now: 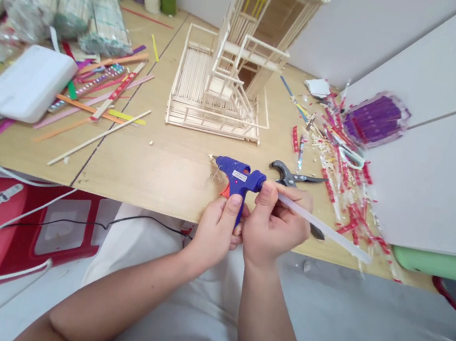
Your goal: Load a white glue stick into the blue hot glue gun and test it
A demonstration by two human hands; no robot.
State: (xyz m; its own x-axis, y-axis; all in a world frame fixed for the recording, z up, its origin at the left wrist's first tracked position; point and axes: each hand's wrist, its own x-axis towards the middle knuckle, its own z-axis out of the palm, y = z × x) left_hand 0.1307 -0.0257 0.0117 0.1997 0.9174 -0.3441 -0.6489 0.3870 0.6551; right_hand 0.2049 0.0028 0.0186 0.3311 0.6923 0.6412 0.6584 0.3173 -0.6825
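Note:
My left hand (217, 230) is wrapped round the handle of a blue hot glue gun (238, 177), whose nozzle points left above the front edge of the wooden table (152, 172). A long translucent glue stick (323, 228) runs from the back of the gun out to the right. My right hand (274, 223) pinches that stick just behind the gun. Both hands hover over my lap, just in front of the table edge.
A stick-built model house (237, 66) stands mid-table. Black-handled cutters (292, 177) lie behind the gun. Red and white scraps (342, 173) litter the right side, loose coloured sticks (100, 95) and a white box (27, 82) the left. A red stool (2, 225) stands lower left.

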